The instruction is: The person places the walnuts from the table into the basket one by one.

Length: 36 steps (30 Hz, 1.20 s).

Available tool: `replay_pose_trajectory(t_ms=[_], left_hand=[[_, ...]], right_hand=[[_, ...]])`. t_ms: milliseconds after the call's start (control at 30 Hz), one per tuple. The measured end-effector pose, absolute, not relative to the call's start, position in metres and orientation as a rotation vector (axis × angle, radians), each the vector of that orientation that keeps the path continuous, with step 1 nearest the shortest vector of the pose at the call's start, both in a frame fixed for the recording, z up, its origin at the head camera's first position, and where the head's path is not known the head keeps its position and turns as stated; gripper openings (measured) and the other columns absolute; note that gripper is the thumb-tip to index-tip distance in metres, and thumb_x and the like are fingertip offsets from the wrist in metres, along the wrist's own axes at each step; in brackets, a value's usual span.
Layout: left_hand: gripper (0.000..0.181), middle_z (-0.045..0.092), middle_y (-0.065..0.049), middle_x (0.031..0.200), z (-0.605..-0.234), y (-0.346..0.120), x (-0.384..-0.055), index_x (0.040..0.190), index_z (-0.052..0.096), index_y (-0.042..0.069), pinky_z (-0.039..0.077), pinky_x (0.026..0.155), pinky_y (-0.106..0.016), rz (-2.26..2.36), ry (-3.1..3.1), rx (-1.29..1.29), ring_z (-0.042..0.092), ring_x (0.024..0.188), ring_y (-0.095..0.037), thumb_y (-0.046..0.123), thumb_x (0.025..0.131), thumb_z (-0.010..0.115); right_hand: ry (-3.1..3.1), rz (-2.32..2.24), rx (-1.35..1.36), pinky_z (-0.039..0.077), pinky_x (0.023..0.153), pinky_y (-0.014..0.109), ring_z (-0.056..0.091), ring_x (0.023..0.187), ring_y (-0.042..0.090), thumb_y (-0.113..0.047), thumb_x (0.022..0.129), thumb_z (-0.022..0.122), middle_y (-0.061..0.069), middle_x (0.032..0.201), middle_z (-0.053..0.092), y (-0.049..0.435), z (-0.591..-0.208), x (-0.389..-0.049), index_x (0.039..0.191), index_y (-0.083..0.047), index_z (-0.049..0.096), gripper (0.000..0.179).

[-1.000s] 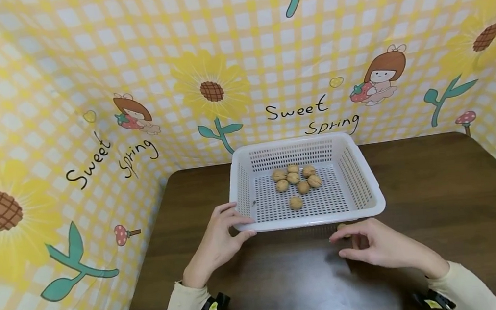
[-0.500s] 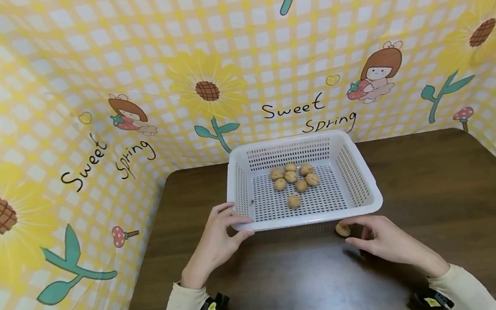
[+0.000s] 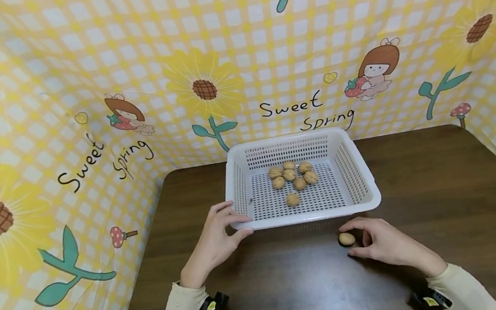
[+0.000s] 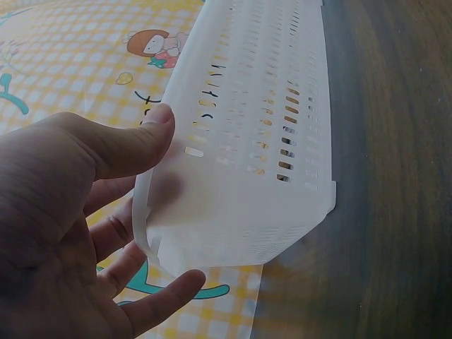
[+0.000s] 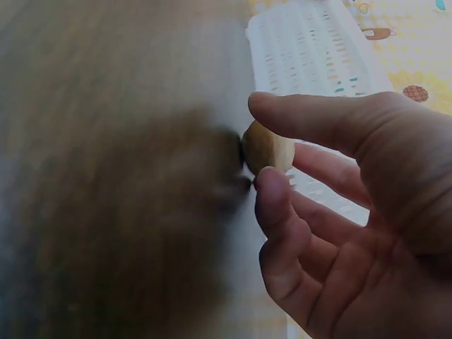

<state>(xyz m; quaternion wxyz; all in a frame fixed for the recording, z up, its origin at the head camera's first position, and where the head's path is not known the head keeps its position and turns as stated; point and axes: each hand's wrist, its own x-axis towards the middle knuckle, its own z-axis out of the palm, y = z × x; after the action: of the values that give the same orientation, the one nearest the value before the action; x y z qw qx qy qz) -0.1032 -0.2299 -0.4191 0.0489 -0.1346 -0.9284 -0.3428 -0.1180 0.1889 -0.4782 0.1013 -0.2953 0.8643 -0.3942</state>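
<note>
A white plastic basket (image 3: 311, 218) stands on the dark wooden table, with several walnuts (image 3: 290, 174) on its perforated floor. My left hand (image 3: 217, 239) holds its front left corner, the thumb (image 4: 141, 145) on the outer wall and other fingers at the rim. Just outside the basket's front right corner, a single walnut (image 3: 347, 239) lies on the table. My right hand (image 3: 386, 241) reaches around that walnut, index finger on the far side and thumb on the near side, a gap showing between them. In the right wrist view the walnut (image 5: 268, 147) appears between the thumb and a fingertip.
A yellow checked cloth (image 3: 284, 63) with printed sunflowers and lettering hangs behind and to the left of the table, close to the basket's back edge. Brown tabletop (image 3: 294, 279) stretches in front of the basket and to its right.
The lone walnut has come out from beneath the basket's front rim toward me, drawn by my right index finger. My left hand keeps its place on the corner.
</note>
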Motion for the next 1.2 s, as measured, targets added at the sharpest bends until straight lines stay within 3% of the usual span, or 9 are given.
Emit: replay_pose_trajectory(t_ms=[367,567,733,1033,1200], left_hand=[[0.02,0.075,-0.002,0.106,-0.416,-0.231,-0.103,0.108,0.086,0.016,0.04,0.124,-0.059,-1.036,-2.84,-0.4,0.043,0.15,-0.032,0.018,0.088,0.089],[0.02,0.075,-0.002,0.106,-0.415,-0.23,-0.103,0.108,0.086,0.015,0.04,0.124,-0.059,-1.043,-2.838,-0.396,0.043,0.15,-0.032,0.018,0.088,0.089],[0.02,0.075,-0.003,0.107,-0.416,-0.23,-0.103,0.108,0.086,0.015,0.04,0.124,-0.059,-1.036,-2.84,-0.392,0.043,0.15,-0.032,0.019,0.088,0.089],[0.02,0.075,-0.003,0.107,-0.417,-0.229,-0.103,0.108,0.086,0.015,0.04,0.124,-0.059,-1.035,-2.844,-0.391,0.042,0.151,-0.031,0.019,0.088,0.089],[0.02,0.074,-0.003,0.106,-0.419,-0.229,-0.103,0.108,0.086,0.015,0.04,0.124,-0.059,-1.032,-2.841,-0.393,0.043,0.15,-0.031,0.019,0.088,0.089]], right_hand=[[2.553,-1.229,-0.796,0.047,0.052,0.022,0.051,0.057,-0.002,-0.023,0.088,0.089,-0.01,0.08,0.063,0.188,-0.488,-0.119,0.117,-0.015,0.077,0.032],[2.515,-1.242,-0.818,0.048,0.055,0.021,0.053,0.059,-0.002,-0.025,0.088,0.09,-0.012,0.072,0.062,0.185,-0.485,-0.116,0.115,-0.019,0.075,0.031],[2.477,-1.244,-0.84,0.048,0.052,0.021,0.054,0.058,-0.003,-0.024,0.088,0.09,-0.012,0.068,0.06,0.182,-0.479,-0.113,0.114,-0.022,0.073,0.031],[2.49,-1.258,-0.95,0.047,0.05,0.02,0.051,0.056,-0.004,-0.03,0.089,0.089,-0.012,0.08,0.063,0.174,-0.458,-0.107,0.11,-0.032,0.071,0.028],[2.532,-1.265,-1.054,0.048,0.049,0.019,0.051,0.057,-0.006,-0.021,0.089,0.09,-0.016,0.073,0.058,0.169,-0.44,-0.105,0.111,-0.031,0.071,0.031]])
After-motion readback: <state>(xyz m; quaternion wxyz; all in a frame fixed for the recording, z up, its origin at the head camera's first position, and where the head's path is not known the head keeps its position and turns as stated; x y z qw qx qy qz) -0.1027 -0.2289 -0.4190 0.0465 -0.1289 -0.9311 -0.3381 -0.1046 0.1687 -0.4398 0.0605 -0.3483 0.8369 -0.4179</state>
